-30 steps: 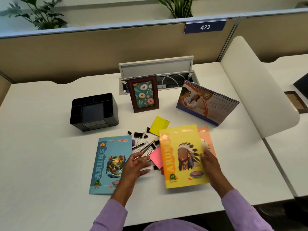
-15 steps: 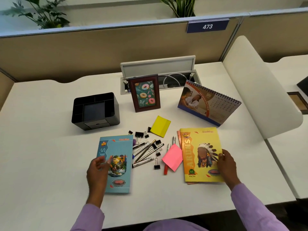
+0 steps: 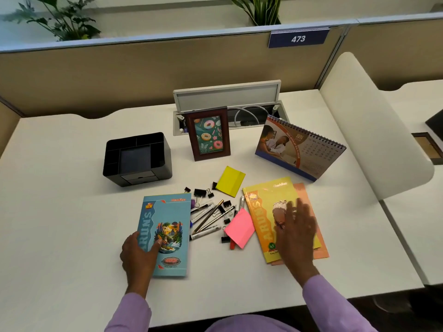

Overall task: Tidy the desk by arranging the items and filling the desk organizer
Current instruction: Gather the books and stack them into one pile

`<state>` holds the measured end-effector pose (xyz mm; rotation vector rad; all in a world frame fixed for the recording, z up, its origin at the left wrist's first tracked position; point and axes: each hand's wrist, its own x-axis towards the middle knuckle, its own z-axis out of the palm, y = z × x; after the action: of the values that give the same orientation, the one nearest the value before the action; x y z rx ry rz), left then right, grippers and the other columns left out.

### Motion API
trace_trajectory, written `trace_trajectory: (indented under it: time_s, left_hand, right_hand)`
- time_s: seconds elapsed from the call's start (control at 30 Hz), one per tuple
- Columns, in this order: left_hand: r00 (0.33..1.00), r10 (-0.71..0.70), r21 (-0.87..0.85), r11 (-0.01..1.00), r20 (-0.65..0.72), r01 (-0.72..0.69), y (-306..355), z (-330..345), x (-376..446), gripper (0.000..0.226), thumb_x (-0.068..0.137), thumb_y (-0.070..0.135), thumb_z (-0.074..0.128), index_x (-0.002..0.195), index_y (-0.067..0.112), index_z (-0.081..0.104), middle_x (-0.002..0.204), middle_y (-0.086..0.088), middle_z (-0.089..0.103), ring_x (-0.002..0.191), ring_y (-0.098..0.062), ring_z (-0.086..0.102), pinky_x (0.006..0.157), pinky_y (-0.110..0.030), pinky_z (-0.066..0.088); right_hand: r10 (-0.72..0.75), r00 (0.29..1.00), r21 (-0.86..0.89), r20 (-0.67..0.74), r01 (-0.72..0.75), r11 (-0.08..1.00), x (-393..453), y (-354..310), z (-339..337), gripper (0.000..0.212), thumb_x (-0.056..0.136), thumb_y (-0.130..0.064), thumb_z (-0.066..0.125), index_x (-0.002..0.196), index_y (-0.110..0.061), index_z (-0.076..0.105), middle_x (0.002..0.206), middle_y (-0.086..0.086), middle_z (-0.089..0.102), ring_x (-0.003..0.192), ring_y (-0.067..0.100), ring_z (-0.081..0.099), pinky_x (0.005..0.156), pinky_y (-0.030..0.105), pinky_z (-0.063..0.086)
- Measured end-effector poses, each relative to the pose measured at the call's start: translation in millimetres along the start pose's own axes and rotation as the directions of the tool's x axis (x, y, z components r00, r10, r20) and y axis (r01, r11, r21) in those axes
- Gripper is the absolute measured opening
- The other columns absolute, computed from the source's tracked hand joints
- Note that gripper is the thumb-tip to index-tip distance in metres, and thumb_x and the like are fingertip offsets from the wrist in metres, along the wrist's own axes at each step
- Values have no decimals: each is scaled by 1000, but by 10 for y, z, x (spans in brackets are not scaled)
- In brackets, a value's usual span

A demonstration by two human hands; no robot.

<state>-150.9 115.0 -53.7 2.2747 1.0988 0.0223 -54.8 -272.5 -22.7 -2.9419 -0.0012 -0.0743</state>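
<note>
A second ago the yellow book (image 3: 268,207) was lifted in the right hand (image 3: 296,232) over the clutter; now it lies flat on the orange book (image 3: 311,212) at the right of the counter (image 3: 60,212), the two roughly squared, the orange one peeking out along the right and near edges. The right hand rests on the yellow cover with fingers spread and straight, pressing rather than gripping. It looks blurred, so it may be in motion.

The left hand (image 3: 139,254) has crossed from the pens to the blue book (image 3: 167,233), which sits left of the clutter. Its thumb lies on the cover and the fingers curl at the book's left edge. I'd say it is taking hold to lift or slide it, though how far the fingers wrap under I cannot tell.

So two books are stacked and the third seems to be next, probably bound for the same pile.

The organizer (image 3: 137,159) stands at the back left, well apart from both hands, its compartments looking bare. Between the books lie the pens (image 3: 208,216), binder clips (image 3: 200,192), a pink note pad (image 3: 239,228) and a yellow one (image 3: 231,180), none yet put away. That sorting, the main part of the job, is still ahead.
</note>
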Motion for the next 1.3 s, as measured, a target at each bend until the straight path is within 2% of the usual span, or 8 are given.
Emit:
trace_trajectory:
  time_s: [0.07,0.13,0.27,0.5,0.63,0.77,1.1,1.3]
  left_hand:
    - [1000,-7,14,1000,0,7,-4,7,12,63,73,40,83,123,12,56,123,-15,61,113,-39,54,89,-56,49]
    - [1000,-11,30,1000,10,11,-11,11,33,66,72,42,84,123,14,55,124,-14,60,114,-39,53,91,-57,49]
    - [999,-28,57,998,23,26,-30,26,61,69,70,45,84,124,16,53,126,-13,58,115,-39,53,90,-58,50]
    - [1000,-15,58,998,16,14,11,29,17,70,72,40,84,127,11,52,131,-16,56,119,-40,50,93,-59,46]
    - [1000,-21,75,997,10,20,69,9,-19,73,73,35,85,131,7,50,136,-18,52,123,-43,46,96,-59,43]
    - [1000,-24,83,996,14,23,124,-11,-48,74,73,33,85,132,6,49,137,-20,51,124,-43,45,96,-59,42]
    - [999,-2,76,997,47,-1,113,-27,-26,78,73,33,85,135,6,47,139,-19,49,125,-41,44,99,-58,43]
    - [996,33,107,993,77,-41,113,-66,-28,79,75,34,83,138,6,44,140,-18,48,125,-41,43,97,-57,44]
  right_hand:
    - [-215,972,116,93,204,972,-63,-124,130,63,85,-38,66,138,-11,45,142,15,43,129,35,42,107,49,38]
    - [-332,916,159,224,302,940,-152,-204,250,75,82,-55,65,143,-18,42,148,9,42,134,31,40,108,47,37]
    - [-269,916,142,298,236,961,-218,-174,407,82,83,-71,42,149,-22,33,159,6,27,144,30,27,114,48,29]
    - [-104,971,41,213,97,994,-178,-58,260,54,90,-46,37,133,-17,54,143,19,44,131,43,42,97,57,44]
    - [-222,957,126,189,201,971,-125,-123,281,55,88,-45,62,134,-17,53,141,12,46,129,36,45,101,51,43]
    - [-356,891,208,281,305,929,-159,-426,275,66,85,-58,58,136,-17,48,140,8,50,124,30,49,100,42,43]
    - [-500,835,192,231,465,864,-280,-909,493,58,89,-38,62,141,-14,46,150,12,41,137,34,40,106,50,42]
    - [-48,996,58,81,43,997,-37,-511,367,70,91,-61,33,145,-17,41,155,12,32,143,38,24,112,57,28]
